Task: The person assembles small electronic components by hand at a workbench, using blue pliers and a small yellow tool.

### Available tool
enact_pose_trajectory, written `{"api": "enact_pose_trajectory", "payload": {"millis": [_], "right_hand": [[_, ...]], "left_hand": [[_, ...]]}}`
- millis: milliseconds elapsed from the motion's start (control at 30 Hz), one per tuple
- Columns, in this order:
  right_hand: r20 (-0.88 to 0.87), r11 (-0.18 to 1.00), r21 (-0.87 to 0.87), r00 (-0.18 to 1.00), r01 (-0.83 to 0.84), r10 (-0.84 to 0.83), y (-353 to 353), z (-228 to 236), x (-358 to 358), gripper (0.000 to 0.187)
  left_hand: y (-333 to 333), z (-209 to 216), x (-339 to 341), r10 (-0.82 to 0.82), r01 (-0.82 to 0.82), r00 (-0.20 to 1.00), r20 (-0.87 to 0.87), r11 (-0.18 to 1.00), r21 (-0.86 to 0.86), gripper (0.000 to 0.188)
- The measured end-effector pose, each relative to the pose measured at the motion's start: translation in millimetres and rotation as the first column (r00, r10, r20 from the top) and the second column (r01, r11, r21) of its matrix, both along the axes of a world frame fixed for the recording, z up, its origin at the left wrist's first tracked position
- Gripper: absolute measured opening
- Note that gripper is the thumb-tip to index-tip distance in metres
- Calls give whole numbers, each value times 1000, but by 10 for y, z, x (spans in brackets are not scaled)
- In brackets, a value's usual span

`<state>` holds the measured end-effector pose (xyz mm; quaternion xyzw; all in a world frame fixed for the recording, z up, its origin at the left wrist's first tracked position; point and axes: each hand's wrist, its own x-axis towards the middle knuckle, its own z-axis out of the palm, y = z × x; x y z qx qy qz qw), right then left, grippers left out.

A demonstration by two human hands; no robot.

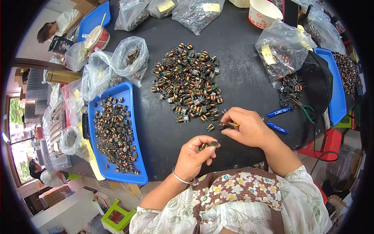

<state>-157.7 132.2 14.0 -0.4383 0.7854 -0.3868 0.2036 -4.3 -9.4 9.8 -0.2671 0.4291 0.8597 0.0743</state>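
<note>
The left hand [193, 153] pinches a small coil part [212, 144]; the right hand [247, 126] pinches tweezers [227, 125] just beside it. A slip could drop the part into the pile [187, 82] on the desk [241, 66].

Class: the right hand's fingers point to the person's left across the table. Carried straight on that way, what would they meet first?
Probably the lone small coil component just beyond the right hand; further on, the blue tray. Depth is uncertain.
</note>
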Motion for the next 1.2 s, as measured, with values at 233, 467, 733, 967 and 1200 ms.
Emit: {"api": "enact_pose_trajectory", "payload": {"millis": [233,467,733,967,1200], "right_hand": [[87,991,-76,989,-110,117,28,95,93,11],[85,981,37,978,-192,189,23,135,166,13],[-64,969,146,976,-199,210,21,138,203,11],[-82,987,-43,984,152,-155,7,-16,10,12],[-174,984,82,975,156,-140,-28,-47,-15,19]], "left_hand": [[6,-20,-35,67,-70,998,-21,963,-260,15],[21,-45,-44,63,-105,990,-126,925,-365,15],[2,-136,-15,-29,-101,979,-204,794,-599,14],[6,-10,-30,64,-91,994,-87,927,-364,13],[-101,-13,3,96,-49,987,-127,942,333,8]]}}
